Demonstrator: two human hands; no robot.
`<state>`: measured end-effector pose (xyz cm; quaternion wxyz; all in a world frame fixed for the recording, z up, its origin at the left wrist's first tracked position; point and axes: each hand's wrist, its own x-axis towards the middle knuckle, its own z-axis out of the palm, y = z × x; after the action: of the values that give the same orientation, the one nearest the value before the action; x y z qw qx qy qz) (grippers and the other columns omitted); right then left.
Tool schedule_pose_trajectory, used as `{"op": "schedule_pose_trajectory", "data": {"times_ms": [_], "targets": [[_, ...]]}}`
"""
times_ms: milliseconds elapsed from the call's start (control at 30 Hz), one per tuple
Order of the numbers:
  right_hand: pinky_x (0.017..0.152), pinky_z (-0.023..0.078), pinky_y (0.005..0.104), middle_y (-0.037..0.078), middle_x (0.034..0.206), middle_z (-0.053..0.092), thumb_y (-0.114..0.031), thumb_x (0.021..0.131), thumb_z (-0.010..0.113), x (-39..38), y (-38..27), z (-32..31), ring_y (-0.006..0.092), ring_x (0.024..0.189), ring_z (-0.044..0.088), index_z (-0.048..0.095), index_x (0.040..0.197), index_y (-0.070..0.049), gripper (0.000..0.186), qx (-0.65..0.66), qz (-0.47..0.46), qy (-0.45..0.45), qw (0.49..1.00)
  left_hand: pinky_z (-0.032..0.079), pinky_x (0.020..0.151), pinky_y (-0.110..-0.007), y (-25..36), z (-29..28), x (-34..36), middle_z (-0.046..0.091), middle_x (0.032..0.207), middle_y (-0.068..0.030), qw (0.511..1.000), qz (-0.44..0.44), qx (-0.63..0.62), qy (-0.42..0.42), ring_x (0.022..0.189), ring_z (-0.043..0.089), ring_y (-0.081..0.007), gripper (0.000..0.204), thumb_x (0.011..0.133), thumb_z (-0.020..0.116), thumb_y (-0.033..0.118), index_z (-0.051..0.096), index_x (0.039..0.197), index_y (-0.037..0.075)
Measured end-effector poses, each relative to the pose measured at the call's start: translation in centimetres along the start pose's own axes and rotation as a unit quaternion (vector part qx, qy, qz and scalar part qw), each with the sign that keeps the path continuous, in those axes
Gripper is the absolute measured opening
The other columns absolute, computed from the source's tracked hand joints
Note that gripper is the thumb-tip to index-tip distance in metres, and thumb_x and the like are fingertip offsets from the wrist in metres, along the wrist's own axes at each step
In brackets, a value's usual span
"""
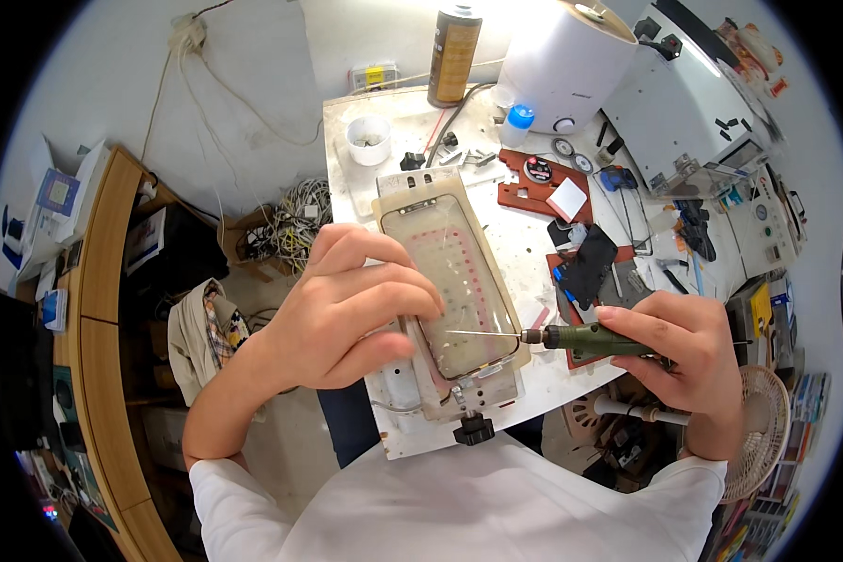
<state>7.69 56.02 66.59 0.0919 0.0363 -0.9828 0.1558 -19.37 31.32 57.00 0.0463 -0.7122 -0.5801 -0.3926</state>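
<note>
My right hand (684,351) grips a green rotary tool (583,339) whose thin metal shaft points left across the lower part of a clear phone-sized panel (468,281) with a dark rim. The panel lies on a beige metal fixture (395,187) that has a rectangle of pink dots and a black knob (474,427) at its near end. My left hand (347,309) rests at the fixture's left side, fingers bent over the panel and thumb apart from them, with nothing visible held.
The white table (345,187) bears a white cup (368,142), a spray can (454,56), a white appliance (557,70), red-brown boards (525,178) and black phone parts (585,267). A wooden cabinet (103,244) and tangled cables (295,225) are left; a fan (759,431) is lower right.
</note>
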Motion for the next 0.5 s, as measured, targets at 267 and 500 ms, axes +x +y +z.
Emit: {"op": "schedule_pose_trajectory", "data": {"times_ms": [267, 500], "targets": [[0.053, 0.046, 0.0307, 0.008, 0.083, 0.072, -0.009, 0.071, 0.088, -0.6, 0.2, -0.4, 0.0202, 0.062, 0.064, 0.077, 0.128, -0.007, 0.058, 0.004, -0.007, 0.011, 1.000, 0.039, 0.096, -0.039, 2.1, -0.2, 2.5, 0.069, 0.102, 0.0003, 0.998, -0.031, 0.022, -0.056, 0.109, 0.057, -0.0261, 0.023, 0.078, 0.071, -0.002, 0.075, 0.096, 0.012], [0.051, 0.045, 0.0318, 0.006, 0.081, 0.071, -0.009, 0.073, 0.087, -1.3, -0.2, -0.5, 0.0199, 0.060, 0.062, 0.076, 0.130, -0.011, 0.058, 0.013, -0.003, 0.035, 0.999, 0.042, 0.091, -0.039, 3.6, -0.8, 3.4, 0.070, 0.100, -0.0018, 0.999, -0.036, 0.005, -0.011, 0.101, 0.059, -0.0247, 0.025, 0.074, 0.085, 0.006, 0.076, 0.097, 0.011]]}}
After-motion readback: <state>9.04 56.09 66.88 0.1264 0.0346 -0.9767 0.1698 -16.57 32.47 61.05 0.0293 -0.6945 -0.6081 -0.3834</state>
